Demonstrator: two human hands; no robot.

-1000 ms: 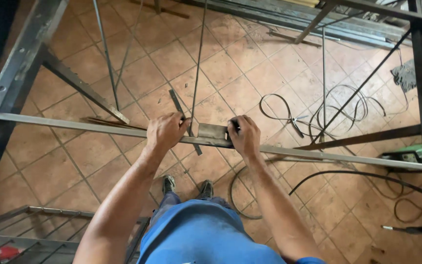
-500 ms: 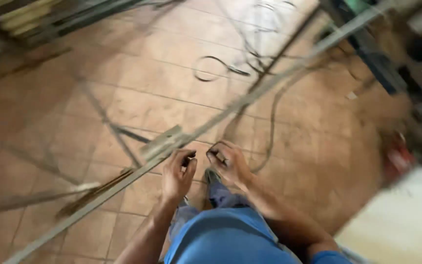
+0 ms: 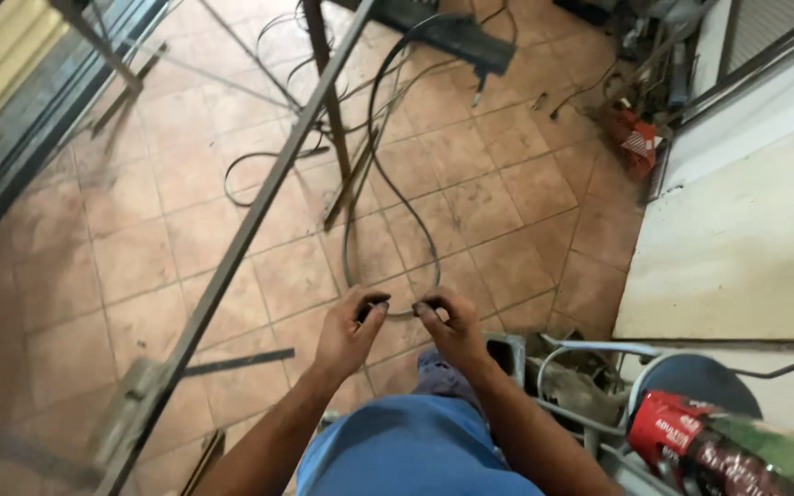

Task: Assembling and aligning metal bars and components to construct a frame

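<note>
My left hand and my right hand are held close together above the tiled floor, in front of my blue shirt. Each pinches a small dark object between thumb and fingers; the two look like a marker and its cap, but they are too small to tell. The long grey metal bar runs diagonally to the left of my hands, and neither hand touches it. A flat metal piece sits on the bar's near end.
Black cables loop over the brown tiles ahead. A white panel stands at the right, with a red tool beyond it. A blue stool, a red bag and a grey metal frame are nearby.
My hands have come off the metal bar and drawn together. My head has swung right, so the bar now lies to the left and the white panel has come into view.
</note>
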